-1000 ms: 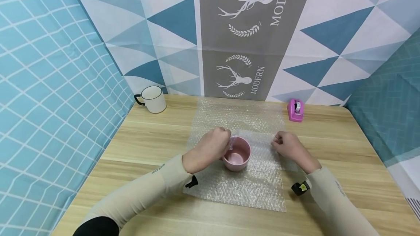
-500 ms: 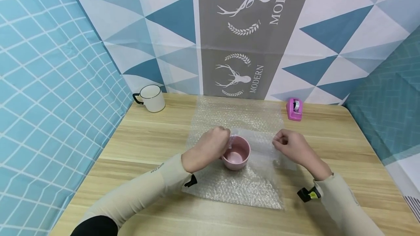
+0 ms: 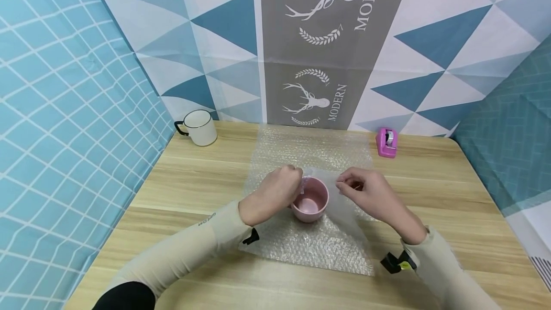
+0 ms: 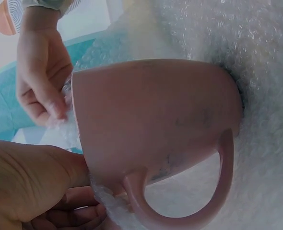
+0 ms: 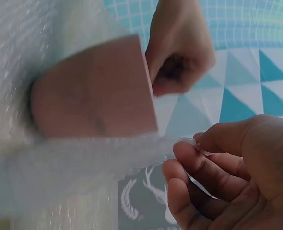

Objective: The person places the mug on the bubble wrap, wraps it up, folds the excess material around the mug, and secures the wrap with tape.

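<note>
A pink mug [image 3: 309, 204] stands upright on a sheet of bubble wrap [image 3: 318, 252], its handle [image 4: 228, 177] on the left side. My left hand [image 3: 275, 193] is at the mug's left rim and pinches a piece of the wrap that is folded over the rim there. To the right of the mug, my right hand [image 3: 366, 193] pinches the wrap's edge between thumb and forefinger. That raised wrap [image 5: 108, 153] runs along the mug's far side in the right wrist view. Part of the left fingers is hidden behind the mug in the left wrist view.
A white enamel mug [image 3: 202, 128] with a black handle stands at the table's back left corner. At the back right sits a pink tape dispenser [image 3: 387, 142]. Patterned cloth walls [image 3: 215, 37] enclose the wooden table [image 3: 193, 176] behind and at the sides.
My right hand has moved left toward the pink mug, drawing the raised bubble wrap edge with it. The left hand and the mug have stayed in place.
</note>
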A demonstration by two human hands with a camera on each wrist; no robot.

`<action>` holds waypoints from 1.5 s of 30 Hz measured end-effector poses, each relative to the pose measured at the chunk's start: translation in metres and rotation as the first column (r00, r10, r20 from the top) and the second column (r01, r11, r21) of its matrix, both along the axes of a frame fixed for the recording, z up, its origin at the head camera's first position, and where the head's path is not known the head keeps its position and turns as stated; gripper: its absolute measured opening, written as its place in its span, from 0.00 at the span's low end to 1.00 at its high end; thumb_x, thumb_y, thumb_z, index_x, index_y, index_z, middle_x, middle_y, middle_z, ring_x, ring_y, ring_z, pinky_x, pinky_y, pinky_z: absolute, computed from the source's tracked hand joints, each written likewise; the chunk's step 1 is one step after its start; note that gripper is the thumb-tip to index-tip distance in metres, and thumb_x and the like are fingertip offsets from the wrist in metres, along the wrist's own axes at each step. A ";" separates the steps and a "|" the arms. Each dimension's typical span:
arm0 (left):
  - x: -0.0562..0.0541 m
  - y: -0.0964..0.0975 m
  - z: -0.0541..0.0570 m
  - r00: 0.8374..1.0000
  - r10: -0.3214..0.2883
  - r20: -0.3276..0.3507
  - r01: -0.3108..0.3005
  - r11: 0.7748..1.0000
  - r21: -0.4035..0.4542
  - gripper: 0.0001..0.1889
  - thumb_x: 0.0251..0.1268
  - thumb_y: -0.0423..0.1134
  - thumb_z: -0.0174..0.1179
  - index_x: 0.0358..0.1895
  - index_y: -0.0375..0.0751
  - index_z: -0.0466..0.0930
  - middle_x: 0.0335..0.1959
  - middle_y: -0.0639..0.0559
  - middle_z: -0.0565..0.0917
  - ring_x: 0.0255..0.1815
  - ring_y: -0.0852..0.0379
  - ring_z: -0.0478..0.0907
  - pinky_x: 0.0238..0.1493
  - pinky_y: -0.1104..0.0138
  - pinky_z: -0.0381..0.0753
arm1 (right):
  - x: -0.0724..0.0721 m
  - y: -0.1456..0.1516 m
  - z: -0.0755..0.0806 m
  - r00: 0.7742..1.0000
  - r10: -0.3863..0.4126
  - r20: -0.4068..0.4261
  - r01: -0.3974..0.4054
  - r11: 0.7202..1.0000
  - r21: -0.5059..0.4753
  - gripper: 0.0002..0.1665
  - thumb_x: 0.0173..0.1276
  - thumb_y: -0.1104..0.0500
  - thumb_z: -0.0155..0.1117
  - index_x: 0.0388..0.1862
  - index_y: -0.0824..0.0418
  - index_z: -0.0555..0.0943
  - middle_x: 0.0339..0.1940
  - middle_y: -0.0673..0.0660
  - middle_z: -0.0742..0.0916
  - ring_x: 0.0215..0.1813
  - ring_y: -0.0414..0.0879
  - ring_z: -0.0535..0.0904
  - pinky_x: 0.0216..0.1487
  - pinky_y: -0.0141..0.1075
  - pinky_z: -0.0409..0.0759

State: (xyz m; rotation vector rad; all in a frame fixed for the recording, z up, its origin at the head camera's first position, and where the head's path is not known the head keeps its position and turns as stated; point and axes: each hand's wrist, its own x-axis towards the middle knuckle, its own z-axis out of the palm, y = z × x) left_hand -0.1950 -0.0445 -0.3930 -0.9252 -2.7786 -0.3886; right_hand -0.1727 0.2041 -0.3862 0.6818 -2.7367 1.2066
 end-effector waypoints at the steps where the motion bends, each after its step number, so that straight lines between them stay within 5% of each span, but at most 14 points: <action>1: 0.000 0.000 0.000 1.000 -0.002 -0.001 0.002 1.000 0.005 0.06 0.68 0.31 0.63 0.32 0.35 0.83 0.25 0.47 0.82 0.23 0.56 0.80 0.21 0.71 0.80 | 0.000 -0.004 0.001 1.000 0.016 -0.004 -0.016 1.000 -0.007 0.03 0.70 0.64 0.70 0.40 0.60 0.87 0.30 0.48 0.89 0.30 0.37 0.81 0.33 0.31 0.84; 12: 0.002 -0.001 -0.003 0.997 -0.021 -0.078 0.021 1.000 -0.001 0.05 0.69 0.30 0.63 0.33 0.34 0.83 0.25 0.46 0.81 0.22 0.57 0.79 0.18 0.76 0.77 | -0.007 -0.034 0.001 0.990 0.138 -0.011 -0.138 0.989 0.048 0.06 0.73 0.64 0.66 0.42 0.61 0.89 0.37 0.53 0.91 0.37 0.38 0.84 0.39 0.32 0.85; 22: 0.006 0.000 -0.006 0.978 -0.079 -0.192 0.077 0.997 -0.017 0.02 0.70 0.32 0.63 0.38 0.38 0.81 0.28 0.47 0.80 0.24 0.56 0.81 0.20 0.72 0.81 | -0.005 -0.047 -0.003 0.987 0.128 -0.095 -0.103 0.967 0.233 0.04 0.68 0.66 0.70 0.37 0.64 0.91 0.28 0.52 0.84 0.30 0.38 0.73 0.28 0.29 0.75; 32: 0.007 -0.006 -0.004 0.949 -0.163 -0.269 0.148 0.986 -0.074 0.09 0.62 0.25 0.66 0.40 0.43 0.89 0.30 0.50 0.84 0.31 0.56 0.81 0.31 0.71 0.85 | -0.002 -0.047 -0.001 0.987 0.139 -0.074 -0.115 0.957 0.265 0.16 0.61 0.72 0.61 0.44 0.67 0.90 0.30 0.53 0.82 0.32 0.40 0.74 0.30 0.30 0.77; 37: 0.006 -0.007 -0.004 0.940 -0.227 -0.255 0.216 0.974 -0.071 0.13 0.63 0.26 0.67 0.47 0.45 0.89 0.36 0.49 0.82 0.33 0.56 0.80 0.33 0.70 0.84 | -0.002 -0.046 -0.001 0.979 0.183 -0.088 -0.152 0.949 0.274 0.21 0.58 0.77 0.58 0.42 0.64 0.91 0.30 0.51 0.82 0.34 0.39 0.74 0.33 0.31 0.79; 45: 0.005 -0.009 -0.001 0.893 -0.308 -0.327 0.267 0.949 -0.167 0.11 0.65 0.36 0.68 0.48 0.55 0.89 0.37 0.52 0.84 0.32 0.57 0.80 0.33 0.70 0.83 | -0.002 -0.042 0.000 0.973 0.200 -0.116 -0.161 0.947 0.276 0.18 0.61 0.76 0.61 0.42 0.63 0.91 0.32 0.51 0.85 0.35 0.40 0.78 0.34 0.32 0.81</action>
